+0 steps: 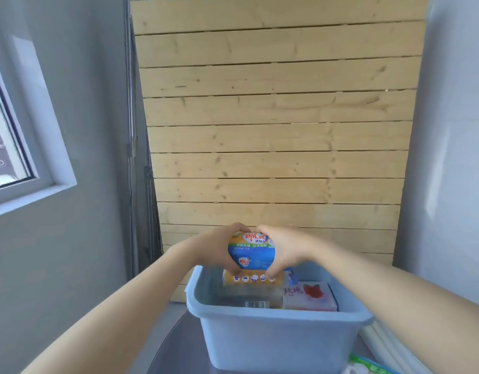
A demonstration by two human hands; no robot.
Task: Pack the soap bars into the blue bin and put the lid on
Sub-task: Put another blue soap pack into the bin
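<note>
Head view: both hands, left and right, clasp one soap pack above blue bin.

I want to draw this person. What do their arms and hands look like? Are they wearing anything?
Both arms are bare as far as the picture shows, with no sleeves in view. The left hand and the right hand wear no gloves, and I can see no rings, watch or bracelets on them. No markings show either. So draw two plain bare arms reaching forward.
</note>
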